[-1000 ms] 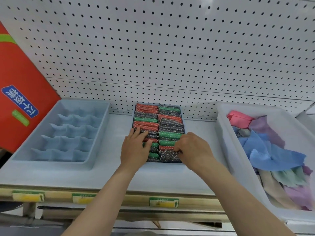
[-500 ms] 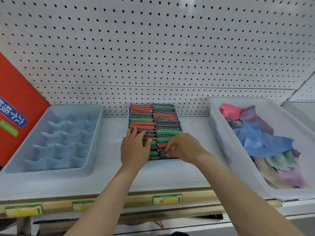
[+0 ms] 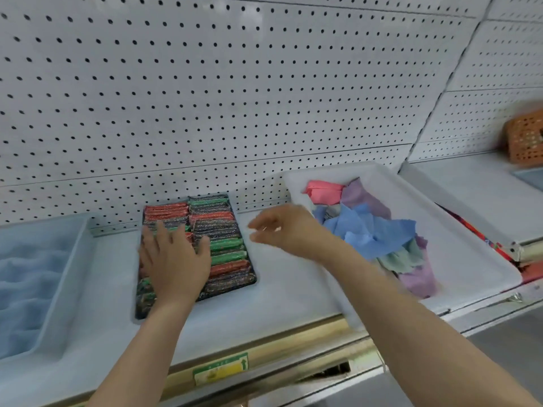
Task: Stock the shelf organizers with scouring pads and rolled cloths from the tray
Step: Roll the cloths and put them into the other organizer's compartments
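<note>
Shelf edge: a brass-coloured price rail [image 3: 264, 345] runs along the front of the pale grey shelf board [image 3: 279, 295], carrying a yellow-and-green paper label [image 3: 220, 368].
Left hand: the left hand [image 3: 173, 259] lies flat with straight, spread fingers on the near-left part of the pads, holding nothing.
Right hand: the right hand [image 3: 282, 227] hangs in the air between the pad organizer and the tray, fingers loosely curled and apart, nothing in them; it is motion-blurred.
Scouring pads: red, green and dark glittery scouring pads [image 3: 223, 245] stand on edge in two columns inside a dark rectangular organizer [image 3: 252, 277]; each pad's long axis runs left to right, and the columns run from the front of the shelf toward the back wall.
Blue organizer: a light blue plastic organizer with wavy dividers [image 3: 38, 289] sits at the left, just beside the pad organizer; no cloths show in its compartments.
Tray: a white plastic tray [image 3: 458, 239] sits at the right, angled on the shelf, holding loose pink, purple, blue and pale green cloths [image 3: 370, 230] in a crumpled heap with no common direction.
Back wall: white pegboard panels [image 3: 235, 98] rise behind the shelf.
Far right: an orange perforated basket [image 3: 526, 139] stands on the next shelf bay.
</note>
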`<move>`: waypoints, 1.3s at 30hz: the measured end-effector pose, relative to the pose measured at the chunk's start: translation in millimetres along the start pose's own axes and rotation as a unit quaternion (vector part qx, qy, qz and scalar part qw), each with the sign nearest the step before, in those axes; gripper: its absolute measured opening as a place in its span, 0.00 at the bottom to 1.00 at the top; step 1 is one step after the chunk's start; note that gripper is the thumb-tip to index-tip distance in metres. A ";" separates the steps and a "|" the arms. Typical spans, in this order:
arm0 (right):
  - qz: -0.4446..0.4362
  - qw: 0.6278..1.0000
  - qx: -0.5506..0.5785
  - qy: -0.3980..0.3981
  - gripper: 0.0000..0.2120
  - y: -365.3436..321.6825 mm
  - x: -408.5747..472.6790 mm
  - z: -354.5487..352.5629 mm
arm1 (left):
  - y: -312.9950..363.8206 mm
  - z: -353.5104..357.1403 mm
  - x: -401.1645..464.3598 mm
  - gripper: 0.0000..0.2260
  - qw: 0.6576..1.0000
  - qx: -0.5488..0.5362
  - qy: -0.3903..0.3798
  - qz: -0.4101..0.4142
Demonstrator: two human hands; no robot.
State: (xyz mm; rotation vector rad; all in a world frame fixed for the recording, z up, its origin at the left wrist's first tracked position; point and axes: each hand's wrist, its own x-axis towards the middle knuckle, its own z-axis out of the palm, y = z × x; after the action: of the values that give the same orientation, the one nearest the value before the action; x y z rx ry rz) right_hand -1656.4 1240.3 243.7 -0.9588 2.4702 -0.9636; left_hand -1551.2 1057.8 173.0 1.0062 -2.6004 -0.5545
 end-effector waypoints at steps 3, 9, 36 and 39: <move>0.078 0.991 -0.018 0.108 0.10 58.6 -0.2 -70.8 | 60.2 9.6 -6.1 0.25 0.995 -0.064 -0.042 0.064; 0.137 0.955 -0.226 -0.137 0.19 179.1 0.1 -118.0 | 172.0 45.7 -28.7 0.22 0.959 -0.208 -0.161 0.109; -0.127 0.920 0.346 0.134 0.03 102.3 19.2 -309.5 | 292.1 -74.7 46.8 0.02 0.915 -0.356 -0.105 0.162; -0.127 0.920 0.342 0.141 0.04 94.6 23.4 -329.8 | 279.5 -98.8 64.4 0.04 0.919 -0.355 -0.061 0.157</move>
State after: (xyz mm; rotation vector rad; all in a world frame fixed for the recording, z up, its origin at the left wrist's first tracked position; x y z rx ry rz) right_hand -1884.2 1432.8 414.9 -0.9354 1.9566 -1.9947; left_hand -1718.0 1179.4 395.3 0.3162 -2.2675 -1.3616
